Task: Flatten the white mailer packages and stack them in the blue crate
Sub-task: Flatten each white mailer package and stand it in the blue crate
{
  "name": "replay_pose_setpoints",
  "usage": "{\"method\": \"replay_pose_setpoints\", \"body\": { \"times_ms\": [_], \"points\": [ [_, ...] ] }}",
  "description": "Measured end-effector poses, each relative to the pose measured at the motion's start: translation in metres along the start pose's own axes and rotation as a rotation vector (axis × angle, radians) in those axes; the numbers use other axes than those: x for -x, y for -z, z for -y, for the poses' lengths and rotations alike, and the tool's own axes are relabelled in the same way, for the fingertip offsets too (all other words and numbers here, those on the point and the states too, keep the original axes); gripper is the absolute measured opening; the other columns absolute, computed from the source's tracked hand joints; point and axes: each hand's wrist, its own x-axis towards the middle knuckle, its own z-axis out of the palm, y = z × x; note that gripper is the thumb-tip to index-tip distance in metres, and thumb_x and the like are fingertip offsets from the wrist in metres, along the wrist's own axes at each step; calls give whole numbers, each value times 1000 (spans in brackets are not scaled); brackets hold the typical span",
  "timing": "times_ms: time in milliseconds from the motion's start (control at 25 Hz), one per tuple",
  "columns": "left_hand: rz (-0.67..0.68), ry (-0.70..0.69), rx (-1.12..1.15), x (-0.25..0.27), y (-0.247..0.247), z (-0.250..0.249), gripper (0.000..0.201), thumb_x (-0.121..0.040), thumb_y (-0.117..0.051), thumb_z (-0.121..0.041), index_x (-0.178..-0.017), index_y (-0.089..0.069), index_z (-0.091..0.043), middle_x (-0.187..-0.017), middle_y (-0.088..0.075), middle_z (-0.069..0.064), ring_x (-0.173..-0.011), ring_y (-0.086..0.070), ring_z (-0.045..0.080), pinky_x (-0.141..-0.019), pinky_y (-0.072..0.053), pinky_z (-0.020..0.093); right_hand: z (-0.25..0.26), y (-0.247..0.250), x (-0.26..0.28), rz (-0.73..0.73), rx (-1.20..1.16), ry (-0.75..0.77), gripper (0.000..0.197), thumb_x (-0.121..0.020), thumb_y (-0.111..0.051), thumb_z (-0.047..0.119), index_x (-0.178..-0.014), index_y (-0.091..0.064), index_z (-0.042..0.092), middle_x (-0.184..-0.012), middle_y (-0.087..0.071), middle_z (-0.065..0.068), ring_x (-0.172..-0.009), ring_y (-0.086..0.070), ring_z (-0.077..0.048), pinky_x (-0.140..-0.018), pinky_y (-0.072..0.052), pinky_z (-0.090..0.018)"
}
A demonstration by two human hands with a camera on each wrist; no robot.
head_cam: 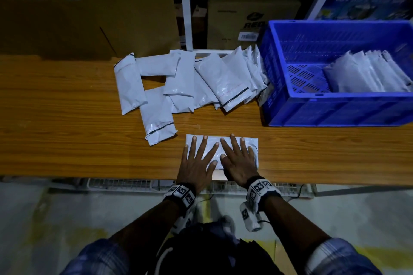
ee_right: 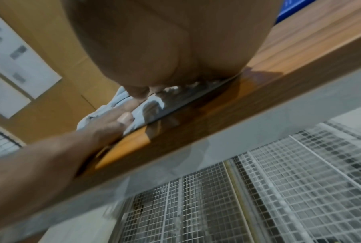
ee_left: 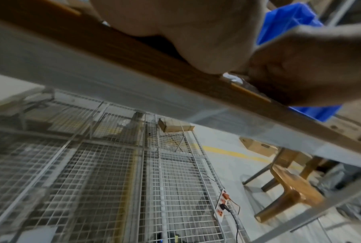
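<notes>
We see both hands flat on one white mailer (head_cam: 232, 140) at the near edge of the wooden table (head_cam: 67, 140), approx. mid-length. Left hand (head_cam: 197, 164) fingers straight and spread wide, palm down on the mailer's left half. Right hand (head_cam: 238, 162) same: fingers straight and spread, pressing the right half, thumb alongside the left thumb. Nothing gripped by either. Wrist views confirm: left palm (ee_left: 196, 32) down at the table edge, right palm (ee_right: 154, 49) on crinkled white plastic (ee_right: 152, 105). Both wrists carry marker bands (head_cam: 182, 193).

Further in, twd. the far edge, a loose pile of mailers (head_cam: 178, 82), overlapping, some w/ a dark strip at one end; the nearest of them (head_cam: 157, 116) lies just left of and beyond the pressed one, not touching it as far as we can tell. The pile's right end leans on the blue crate (head_cam: 335, 109).

Crate sits at the far right of the table; inside, a row of mailers (head_cam: 366, 73) stacked against its right side.

Behind the table: brown cardboard boxes (head_cam: 111, 18) and a white shelf frame (head_cam: 185, 6).
</notes>
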Motion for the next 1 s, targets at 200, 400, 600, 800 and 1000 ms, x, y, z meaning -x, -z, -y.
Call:
{"method": "replay_pose_setpoints", "body": {
  "times_ms": [200,400,600,800,1000],
  "points": [
    [30,34,41,-4,-1,1,59,-104,-30,-50,-158,-7,-43,-168,5,-5,-154,12,23,-123,-6,54,3,3,15,-191,16,-23,53,-103,-14,53,-153,1,46,-160,23,8,-146,27,-27,-118,14,-48],
    [3,22,36,-2,-3,1,58,-105,-30,-51,-159,-10,-41,-168,2,-4,-154,10,23,-123,-7,54,11,-12,10,-188,101,-19,53,-103,-14,53,-151,8,50,-160,25,9,-146,26,-30,-117,11,-57],
    [-30,1,30,-1,-1,1,60,-105,-34,-49,-160,-12,-35,-169,-1,-1,-155,6,25,-122,-11,55,8,-21,8,-275,182,-38,54,-103,-18,50,-153,2,46,-164,13,4,-150,13,-33,-118,-1,-59],
    [-20,-10,42,-1,0,0,60,-105,-35,-48,-160,-15,-33,-169,-2,-1,-155,5,25,-122,-12,55,7,-21,7,-266,196,-50,54,-103,-15,51,-153,5,45,-163,15,4,-149,15,-32,-118,-1,-58],
    [79,-41,40,-2,5,6,64,-104,-32,-53,-160,-7,-34,-168,7,-1,-154,14,25,-123,-2,54,7,-20,6,-236,188,-44,54,-102,-14,52,-152,5,47,-163,17,5,-149,15,-33,-118,4,-57]
  ]
}}
